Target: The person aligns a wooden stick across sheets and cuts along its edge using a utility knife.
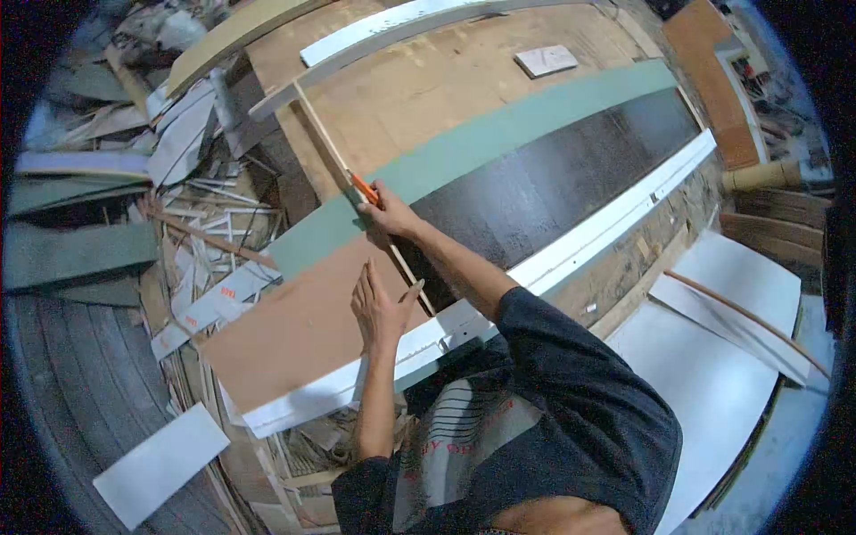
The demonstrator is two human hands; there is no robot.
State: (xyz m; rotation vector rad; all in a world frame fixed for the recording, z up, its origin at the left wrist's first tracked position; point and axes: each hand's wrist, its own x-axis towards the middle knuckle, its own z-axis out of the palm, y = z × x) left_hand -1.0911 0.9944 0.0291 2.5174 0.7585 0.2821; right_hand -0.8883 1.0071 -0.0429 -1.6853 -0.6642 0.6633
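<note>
My right hand (pixel 390 212) is closed on an orange tool (pixel 364 189), perhaps a cutter or pencil, at the edge of a thin pale strip (pixel 323 134). That strip runs across a green sheet (pixel 499 122) and down between a brown board (pixel 285 330) and a dark glossy panel (pixel 553 192). My left hand (pixel 383 312) lies with fingers spread on the brown board, its thumb near the strip. A long white rail (pixel 615 209) crosses the lower edge of the boards, close to my body.
A small white block (pixel 546 61) and a white-topped bar (pixel 383 34) lie on the wooden table (pixel 428 94). Scrap pieces (pixel 214 214) are heaped at the left. White panels (pixel 704 383) stand at the lower right, with a thin brown rod (pixel 749 316) across them.
</note>
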